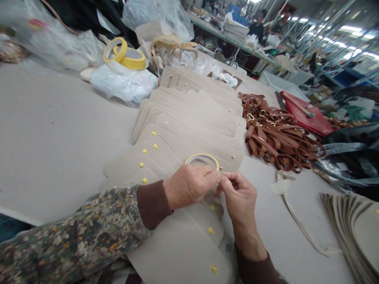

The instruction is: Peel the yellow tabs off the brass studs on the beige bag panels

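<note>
Near beige panels [180, 244] have yellow tape tabs [211, 230], farther studs [233, 157] bare; left hand [189, 185] and right hand [240, 199] fingers pinching, can't tell what.

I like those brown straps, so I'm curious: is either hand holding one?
No: the brown straps lie heaped apart from the left hand and right hand, whose fingers meet by a yellow tape roll.

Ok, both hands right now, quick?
Left hand: closed, apparently holding the yellow tape roll.
Right hand: closed in a pinch by the left fingertips; anything in it cannot be told.
</note>
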`<state>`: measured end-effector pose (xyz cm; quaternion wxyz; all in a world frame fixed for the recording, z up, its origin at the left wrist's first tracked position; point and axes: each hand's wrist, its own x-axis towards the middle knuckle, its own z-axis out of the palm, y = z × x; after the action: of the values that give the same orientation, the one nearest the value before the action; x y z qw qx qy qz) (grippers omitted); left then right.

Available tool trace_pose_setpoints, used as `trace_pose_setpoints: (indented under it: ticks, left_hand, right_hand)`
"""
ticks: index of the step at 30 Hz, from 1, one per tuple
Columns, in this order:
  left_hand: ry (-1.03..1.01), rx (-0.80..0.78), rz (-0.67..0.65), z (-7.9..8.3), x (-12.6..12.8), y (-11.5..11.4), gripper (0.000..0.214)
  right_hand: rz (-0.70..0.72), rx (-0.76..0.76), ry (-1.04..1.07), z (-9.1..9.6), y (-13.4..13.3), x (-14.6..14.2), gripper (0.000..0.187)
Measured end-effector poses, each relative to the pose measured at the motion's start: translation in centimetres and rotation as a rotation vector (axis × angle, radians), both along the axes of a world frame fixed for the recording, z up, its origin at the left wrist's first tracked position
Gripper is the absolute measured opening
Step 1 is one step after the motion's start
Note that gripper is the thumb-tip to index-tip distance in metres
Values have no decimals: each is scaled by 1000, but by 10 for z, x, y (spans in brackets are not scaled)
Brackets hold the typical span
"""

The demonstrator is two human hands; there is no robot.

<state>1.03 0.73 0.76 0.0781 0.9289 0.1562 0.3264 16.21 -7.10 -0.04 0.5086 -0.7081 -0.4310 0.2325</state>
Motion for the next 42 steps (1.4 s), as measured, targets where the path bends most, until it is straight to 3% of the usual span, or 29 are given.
trace_pose_setpoints:
  ticks: [3,7,10,20,23,26,29,35,42]
  left_hand:
    - [39,5,20,-3,3,-2,24]
    - [332,-15,75,-11,8,2,15]
    - [425,-41,67,-14,11,3,12]
    - [483,-80,77,-13,11,3,12]
    - [488,-83,88,-13,10,3,12]
    - [477,-69,90,-12,10,3,11]
    - [460,-57,96,-13,9,4,10]
    - [428,-51,103,-14,7,4,9]
    - [346,-49,64,-6,-1,10,13]
  right_hand:
    - [-39,-73,163,-5,5,14,24]
    - [-36,-109,96,-12,8,29,31]
    - [-25,-119,9,-16,10,31,33]
    - [-4,-115,-585,-18,22,25,22]
    - [-54,-142,-565,-20,22,25,25]
    - [-111,-182,-391,-22,14,27,32]
    - [-71,-157,-310,-25,4,29,27]
    - [17,-50,-693,-27,9,25,23]
    - [66,-107,-774,-18,19,21,19]
